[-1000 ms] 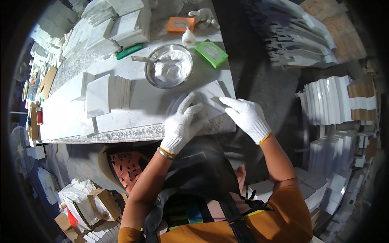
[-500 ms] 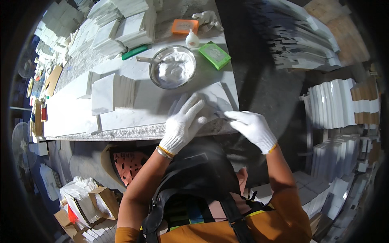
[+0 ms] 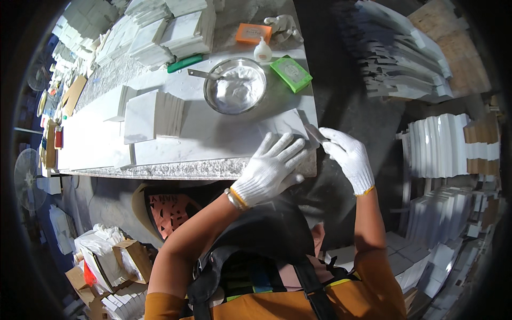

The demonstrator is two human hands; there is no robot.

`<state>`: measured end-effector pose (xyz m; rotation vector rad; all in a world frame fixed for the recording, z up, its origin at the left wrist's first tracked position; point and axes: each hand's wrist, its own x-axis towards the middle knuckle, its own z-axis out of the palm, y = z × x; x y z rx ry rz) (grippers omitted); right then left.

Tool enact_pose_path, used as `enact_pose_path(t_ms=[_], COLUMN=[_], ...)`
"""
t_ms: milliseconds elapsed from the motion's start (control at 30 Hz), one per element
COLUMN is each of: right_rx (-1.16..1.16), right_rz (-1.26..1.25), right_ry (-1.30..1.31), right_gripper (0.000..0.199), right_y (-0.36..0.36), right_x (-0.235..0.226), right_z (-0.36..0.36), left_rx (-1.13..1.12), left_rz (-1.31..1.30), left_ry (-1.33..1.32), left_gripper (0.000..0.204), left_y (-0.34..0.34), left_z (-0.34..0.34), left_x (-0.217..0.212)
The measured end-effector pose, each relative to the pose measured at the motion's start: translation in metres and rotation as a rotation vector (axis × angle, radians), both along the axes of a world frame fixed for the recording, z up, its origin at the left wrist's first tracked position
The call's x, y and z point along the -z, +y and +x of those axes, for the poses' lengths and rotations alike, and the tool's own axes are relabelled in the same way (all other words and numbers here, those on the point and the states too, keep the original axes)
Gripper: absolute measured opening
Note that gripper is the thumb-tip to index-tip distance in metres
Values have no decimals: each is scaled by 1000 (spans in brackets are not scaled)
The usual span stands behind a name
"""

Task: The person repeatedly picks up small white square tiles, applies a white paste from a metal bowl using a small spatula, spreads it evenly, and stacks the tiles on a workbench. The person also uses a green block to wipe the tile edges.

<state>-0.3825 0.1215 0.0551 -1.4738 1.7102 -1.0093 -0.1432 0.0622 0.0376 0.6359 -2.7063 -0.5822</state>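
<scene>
Marble slab (image 3: 282,128) is lying at the bench's (image 3: 176,168) right end, centre frame. We are pressing our left hand (image 3: 269,169) flat on it, fingers spread wide. Our right hand (image 3: 349,157) is now drawing off rightward, pinching a small dark scraper (image 3: 316,133) at the slab's edge.

Left hand (image 3: 269,170) in white knit glove, fingers (image 3: 290,149) spread flat pointing to 1 o'clock, bare forearm bent from 7 o'clock, right hand (image 3: 349,157) gloved, fingers curled in a pinch toward 10 o'clock, forearm upright from 6 o'clock

Knitted white cloth gloves (image 3: 269,170), smooth pale marble tile (image 3: 280,128), shiny metal bowl (image 3: 234,88)
</scene>
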Motion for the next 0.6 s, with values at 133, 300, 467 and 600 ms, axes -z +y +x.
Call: enact_pose_path(t_ms=[133, 300, 467, 600], right_rx=[-176, -221, -283, -76], right_rz=[12, -31, -15, 266], right_ry=[412, 440, 271, -325], right_gripper=[28, 27, 25, 38], right_y=[-23, -13, 22, 42], right_x=[-3, -6, 0, -5], right_z=[10, 17, 22, 52], left_rx=[-18, -108, -372, -510], left_rz=[23, 45, 91, 635], left_ry=[-49, 31, 209, 297], left_gripper=[56, 47, 36, 37], left_y=[10, 13, 25, 39], left_z=[24, 46, 68, 70], left_x=[2, 7, 4, -19])
